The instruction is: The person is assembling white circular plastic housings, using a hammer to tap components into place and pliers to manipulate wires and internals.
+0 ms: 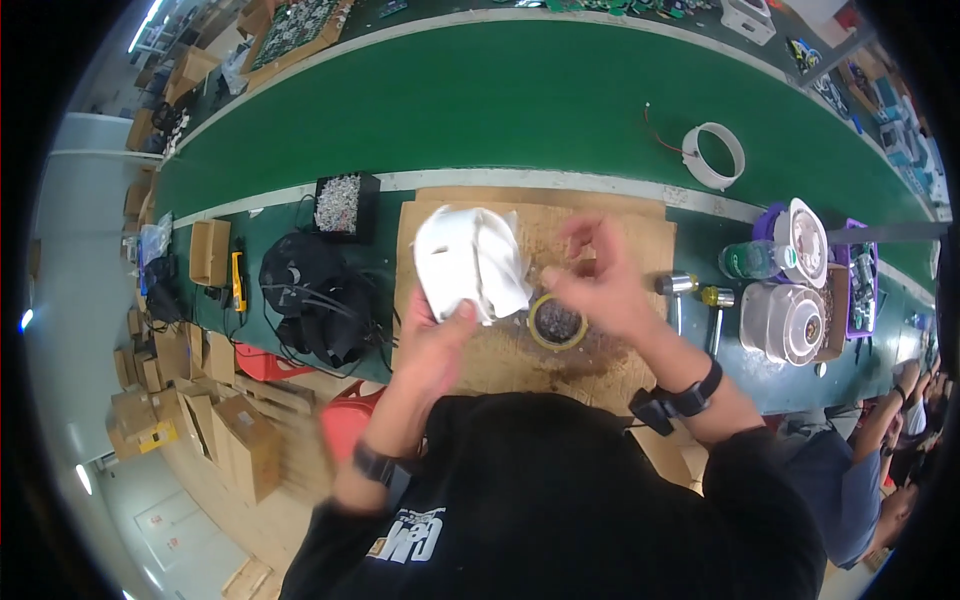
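My left hand (pixel 437 345) is closed around a cracked-looking white plastic housing (pixel 450 262) with curved sides, holding it above a brown cardboard sheet (pixel 470 365). To its right is my right hand (pixel 608 280), slightly blurred, its fingers bent and the thumb apart from them; I see nothing held in it. Just below that hand stands a round tub with a yellow rim (pixel 558 346) and small dark bits inside. The right fingertips do not touch the housing.
Two hammers (pixel 717 300) lie right of the cardboard, near a green-tinted bottle (pixel 748 260) and white round housings (pixel 783 325). At left are a black bag (pixel 315 290), a black box of small parts (pixel 345 208) and a yellow cutter (pixel 239 280). A white ring (pixel 690 160) lies on the green surface beyond.
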Motion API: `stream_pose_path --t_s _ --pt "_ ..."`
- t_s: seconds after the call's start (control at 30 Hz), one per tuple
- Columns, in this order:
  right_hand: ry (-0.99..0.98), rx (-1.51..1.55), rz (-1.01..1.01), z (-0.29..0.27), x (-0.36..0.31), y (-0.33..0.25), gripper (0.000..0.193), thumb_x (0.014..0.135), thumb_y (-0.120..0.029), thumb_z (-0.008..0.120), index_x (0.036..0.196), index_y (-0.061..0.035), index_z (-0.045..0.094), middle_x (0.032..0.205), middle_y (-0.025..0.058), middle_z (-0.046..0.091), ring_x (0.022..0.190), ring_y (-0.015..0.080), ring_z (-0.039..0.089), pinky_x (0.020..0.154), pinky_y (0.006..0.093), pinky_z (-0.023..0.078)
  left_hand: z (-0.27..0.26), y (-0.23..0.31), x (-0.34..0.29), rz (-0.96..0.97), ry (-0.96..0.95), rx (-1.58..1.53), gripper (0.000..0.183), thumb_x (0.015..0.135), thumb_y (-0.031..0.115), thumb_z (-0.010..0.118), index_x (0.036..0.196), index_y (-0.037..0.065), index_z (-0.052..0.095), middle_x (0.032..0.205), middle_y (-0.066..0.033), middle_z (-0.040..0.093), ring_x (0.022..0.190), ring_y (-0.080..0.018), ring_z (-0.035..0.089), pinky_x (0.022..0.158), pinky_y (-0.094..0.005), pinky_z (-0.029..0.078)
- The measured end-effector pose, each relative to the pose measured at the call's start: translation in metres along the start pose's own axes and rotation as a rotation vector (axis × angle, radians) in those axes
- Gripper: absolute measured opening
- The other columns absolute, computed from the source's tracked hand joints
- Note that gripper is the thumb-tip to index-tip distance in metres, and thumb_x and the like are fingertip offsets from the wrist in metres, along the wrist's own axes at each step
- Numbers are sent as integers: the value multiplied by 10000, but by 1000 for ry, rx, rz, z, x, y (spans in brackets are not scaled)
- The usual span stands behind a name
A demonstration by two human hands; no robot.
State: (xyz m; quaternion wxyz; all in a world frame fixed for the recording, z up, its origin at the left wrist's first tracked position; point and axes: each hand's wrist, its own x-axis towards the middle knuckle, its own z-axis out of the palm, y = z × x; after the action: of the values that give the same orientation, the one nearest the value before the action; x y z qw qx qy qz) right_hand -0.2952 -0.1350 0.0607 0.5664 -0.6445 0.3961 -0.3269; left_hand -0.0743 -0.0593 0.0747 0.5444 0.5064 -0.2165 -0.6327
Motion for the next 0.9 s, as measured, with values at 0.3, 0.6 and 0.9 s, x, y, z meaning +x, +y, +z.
stream_pose_path --t_s 0.3,0.6,0.9 --pt "-172 262 70 36 52 -1 1057 639 -177 840 1483 -144 205 1449 172 311 1330 336 372 983 474 445 -11 27 18 -26 -80 12 581 833 180 782 1303 38 471 1188 -58 617 1068 -156 596 938 -320 470" --pt "-92 59 -41 40 47 5 1032 647 -252 851 1468 -103 245 1401 184 328 1309 335 385 1005 458 438 -17 23 22 -23 -55 59 611 838 109 765 1341 40 426 1238 -64 586 1117 -157 571 958 -328 471" --pt "13 -21 -119 44 47 4 1038 641 -356 889 1452 -68 307 1324 234 345 1277 381 404 1041 462 414 -8 30 23 -32 -126 100 613 861 89 735 1380 67 409 1241 -58 585 1112 -164 577 946 -325 489"
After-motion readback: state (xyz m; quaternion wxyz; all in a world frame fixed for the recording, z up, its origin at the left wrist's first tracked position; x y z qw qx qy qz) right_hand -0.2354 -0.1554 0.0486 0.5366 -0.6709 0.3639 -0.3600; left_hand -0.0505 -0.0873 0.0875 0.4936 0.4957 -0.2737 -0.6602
